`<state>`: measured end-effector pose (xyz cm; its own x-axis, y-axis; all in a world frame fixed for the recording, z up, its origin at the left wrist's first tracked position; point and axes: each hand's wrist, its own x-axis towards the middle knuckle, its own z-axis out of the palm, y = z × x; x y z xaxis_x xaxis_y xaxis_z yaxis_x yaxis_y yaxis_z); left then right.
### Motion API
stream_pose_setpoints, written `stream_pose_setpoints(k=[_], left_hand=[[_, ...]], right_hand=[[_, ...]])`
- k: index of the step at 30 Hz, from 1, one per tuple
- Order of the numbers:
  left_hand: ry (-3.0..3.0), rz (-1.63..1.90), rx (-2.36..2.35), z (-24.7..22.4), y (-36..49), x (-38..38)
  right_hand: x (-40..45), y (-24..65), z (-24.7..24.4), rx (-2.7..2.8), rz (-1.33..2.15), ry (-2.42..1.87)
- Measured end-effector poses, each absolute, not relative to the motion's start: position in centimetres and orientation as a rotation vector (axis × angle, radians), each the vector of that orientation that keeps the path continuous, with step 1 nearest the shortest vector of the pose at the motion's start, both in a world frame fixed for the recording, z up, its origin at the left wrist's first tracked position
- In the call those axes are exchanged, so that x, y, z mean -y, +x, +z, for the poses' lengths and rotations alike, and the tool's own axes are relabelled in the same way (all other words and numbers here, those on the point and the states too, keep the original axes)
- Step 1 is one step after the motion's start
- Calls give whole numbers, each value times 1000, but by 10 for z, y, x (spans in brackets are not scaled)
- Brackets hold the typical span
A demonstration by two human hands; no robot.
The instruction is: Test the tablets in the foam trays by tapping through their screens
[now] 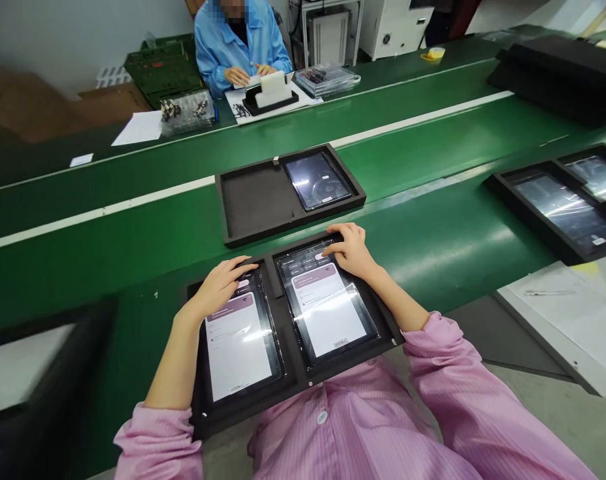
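Two lit tablets lie side by side in a black foam tray at the bench's near edge. Over the upper part of the left tablet rests my left hand, fingers spread and holding nothing. My right hand is at the top right of the right tablet, its index finger extended to the screen near the upper corner, the other fingers partly bent and apart. Both screens show a pinkish panel above a white area, with clear film over the glass.
Beyond my tray, another black tray holds one dark tablet on its right side. More tablet trays stand at right, near papers. A blurred tray is at left. Across the green belt sits a person in blue.
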<state>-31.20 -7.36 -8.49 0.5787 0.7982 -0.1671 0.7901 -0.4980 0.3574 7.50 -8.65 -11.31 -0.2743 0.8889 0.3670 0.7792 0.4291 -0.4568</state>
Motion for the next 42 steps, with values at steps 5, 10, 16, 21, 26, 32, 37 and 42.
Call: stream_pose_setpoints(k=[5, 10, 16, 21, 26, 32, 37, 42], left_hand=[[2438, 41, -1285, -86, -311, 76], [2453, 26, -1251, -84, -310, 78], [2480, 18, -1295, -82, -305, 81], [2466, 76, -1480, -81, -291, 81], [2417, 103, -1626, -79, -278, 84], [2505, 11, -1500, -73, -279, 99], [2505, -129, -1375, -70, -284, 108], [2467, -122, -1291, -72, -293, 109]], right_hand=[[87, 75, -118, 2062, 232, -1418], [87, 77, -120, 2013, 239, -1430], [88, 79, -115, 2218, 290, -1214], [90, 75, -114, 2325, 312, -1247], [91, 75, -114, 2056, 175, -1569], [122, 81, -101, 2143, 189, -1486], [158, 86, -106, 2256, 271, -1242], [162, 90, -116, 2276, 288, -1096]])
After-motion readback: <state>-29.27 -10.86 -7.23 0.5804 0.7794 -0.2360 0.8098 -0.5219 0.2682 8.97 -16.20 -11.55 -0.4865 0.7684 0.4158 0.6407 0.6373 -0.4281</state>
